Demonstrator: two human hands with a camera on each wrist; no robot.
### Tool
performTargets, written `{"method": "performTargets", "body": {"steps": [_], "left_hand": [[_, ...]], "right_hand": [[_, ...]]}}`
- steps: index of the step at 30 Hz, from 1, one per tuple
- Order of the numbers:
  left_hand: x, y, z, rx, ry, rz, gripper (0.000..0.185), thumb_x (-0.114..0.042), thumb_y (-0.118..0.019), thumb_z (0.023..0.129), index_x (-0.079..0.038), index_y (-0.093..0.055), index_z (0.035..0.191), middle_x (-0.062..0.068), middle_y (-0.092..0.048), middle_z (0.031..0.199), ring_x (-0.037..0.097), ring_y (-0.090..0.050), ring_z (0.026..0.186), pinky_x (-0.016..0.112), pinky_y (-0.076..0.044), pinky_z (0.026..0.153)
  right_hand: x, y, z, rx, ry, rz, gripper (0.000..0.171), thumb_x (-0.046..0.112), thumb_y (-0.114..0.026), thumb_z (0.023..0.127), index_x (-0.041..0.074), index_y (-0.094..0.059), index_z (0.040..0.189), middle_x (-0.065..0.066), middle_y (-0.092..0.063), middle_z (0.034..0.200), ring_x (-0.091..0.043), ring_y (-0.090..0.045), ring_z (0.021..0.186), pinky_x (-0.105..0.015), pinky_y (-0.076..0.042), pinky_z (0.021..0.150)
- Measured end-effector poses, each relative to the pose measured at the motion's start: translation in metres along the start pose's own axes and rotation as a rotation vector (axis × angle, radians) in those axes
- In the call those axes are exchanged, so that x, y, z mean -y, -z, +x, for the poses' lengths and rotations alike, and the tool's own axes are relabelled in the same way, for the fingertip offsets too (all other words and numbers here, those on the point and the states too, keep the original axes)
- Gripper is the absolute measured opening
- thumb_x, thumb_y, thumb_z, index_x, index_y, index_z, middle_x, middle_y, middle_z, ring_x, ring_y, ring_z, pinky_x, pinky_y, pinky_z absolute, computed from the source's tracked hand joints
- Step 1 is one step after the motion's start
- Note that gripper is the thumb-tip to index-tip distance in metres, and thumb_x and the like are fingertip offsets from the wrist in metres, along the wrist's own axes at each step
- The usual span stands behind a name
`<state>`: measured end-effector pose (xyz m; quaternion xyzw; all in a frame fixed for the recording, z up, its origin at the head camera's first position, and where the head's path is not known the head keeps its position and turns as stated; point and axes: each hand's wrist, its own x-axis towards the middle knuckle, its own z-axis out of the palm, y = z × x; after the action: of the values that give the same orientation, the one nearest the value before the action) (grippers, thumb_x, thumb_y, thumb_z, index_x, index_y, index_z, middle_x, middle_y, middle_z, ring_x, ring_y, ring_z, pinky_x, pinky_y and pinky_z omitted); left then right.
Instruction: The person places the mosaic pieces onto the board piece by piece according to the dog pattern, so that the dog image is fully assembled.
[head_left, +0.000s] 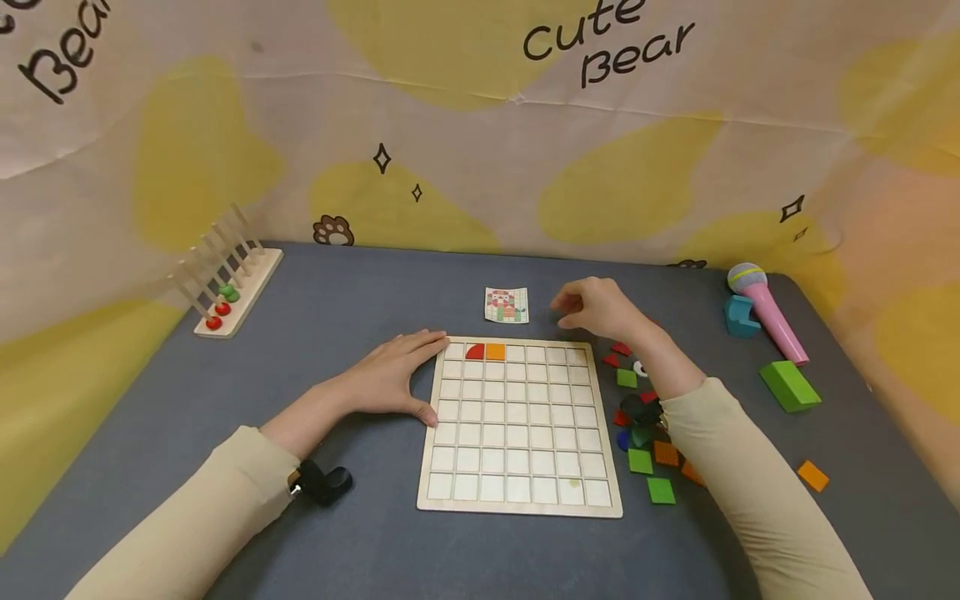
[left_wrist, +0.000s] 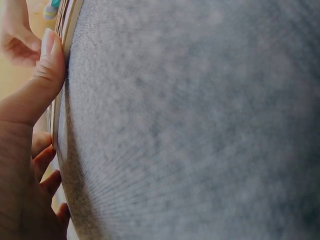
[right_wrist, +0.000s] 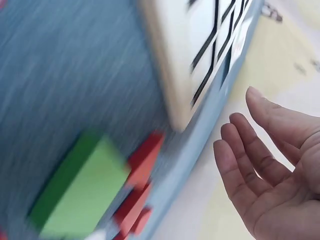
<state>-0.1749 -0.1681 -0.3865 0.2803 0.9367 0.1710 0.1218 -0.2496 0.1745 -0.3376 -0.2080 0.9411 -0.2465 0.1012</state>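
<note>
Left hand: the left hand [head_left: 393, 375] is laid flat on the bench [head_left: 360, 292], fingers straight and together, its thumb and fingertips pressed against the near-left edge of the grid board [head_left: 520, 425]; the board appears to be steadied this way so that it is not pushed about.

Right hand: the right hand [head_left: 596, 307] is held in the air just past the board's far right corner, fingers loosely bent and spread, nothing gripped; in the right wrist view the palm [right_wrist: 280, 185] is seen bare.

Board: a pale wooden tray of square cells is set between the two hands. Only two cells are filled, both in the far row near the left hand: a red quarter-circle tile [head_left: 475, 352] and an orange tile [head_left: 495, 352] touching beside it.

Loose tiles: a heap of red, green and orange tiles [head_left: 643, 433] is spread under and beside the right forearm, likely kept there for easy picking.

Pattern card: a small picture card [head_left: 507, 305] is lying just beyond the board, left of the right hand, seemingly placed where it can be read.

Further off: a pink toy microphone [head_left: 767, 310] and a green block [head_left: 789, 385] are seen right of the right hand; a peg rack [head_left: 228, 279] stands well beyond the left hand.
</note>
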Motion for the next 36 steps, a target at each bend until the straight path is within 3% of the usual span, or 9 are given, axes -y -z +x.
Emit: {"method": "performTargets", "body": {"steps": [7,18,26,36], "left_hand": [[-0.004,0.000,0.005,0.008,-0.035,-0.009,0.119,-0.067,-0.080,0.065,-0.016,-0.026,0.158,0.005,-0.025,0.166,0.032,-0.020,0.155,0.059,-0.019,0.124],[-0.002,-0.001,0.004,0.016,-0.017,-0.010,0.119,-0.066,-0.081,0.065,-0.015,-0.026,0.158,0.006,-0.025,0.166,0.032,-0.020,0.155,0.058,-0.018,0.125],[0.002,-0.003,0.002,0.012,-0.004,-0.004,0.120,-0.067,-0.080,0.065,-0.015,-0.026,0.158,0.007,-0.026,0.165,0.032,-0.020,0.155,0.058,-0.018,0.125],[0.001,-0.002,-0.001,0.016,0.013,-0.007,0.120,-0.069,-0.079,0.065,-0.016,-0.025,0.158,0.006,-0.024,0.166,0.032,-0.019,0.155,0.058,-0.018,0.125]], "right_hand": [[-0.037,0.021,-0.016,-0.027,-0.093,-0.018,0.032,0.011,-0.071,0.090,0.004,-0.068,0.121,-0.019,-0.069,0.119,-0.034,-0.064,0.109,-0.048,-0.054,0.092],[-0.073,0.042,-0.030,0.001,-0.164,-0.048,0.035,0.017,-0.072,0.090,0.004,-0.068,0.122,-0.022,-0.068,0.122,-0.038,-0.060,0.111,-0.053,-0.049,0.093],[-0.082,0.041,-0.028,0.056,-0.164,-0.043,0.034,0.025,-0.078,0.085,0.005,-0.072,0.112,-0.016,-0.073,0.104,-0.026,-0.062,0.093,-0.030,-0.047,0.077],[-0.079,0.034,-0.020,0.075,-0.132,-0.077,0.024,0.021,-0.080,0.083,0.005,-0.072,0.098,-0.010,-0.068,0.090,-0.022,-0.056,0.083,-0.028,-0.044,0.069]]}}
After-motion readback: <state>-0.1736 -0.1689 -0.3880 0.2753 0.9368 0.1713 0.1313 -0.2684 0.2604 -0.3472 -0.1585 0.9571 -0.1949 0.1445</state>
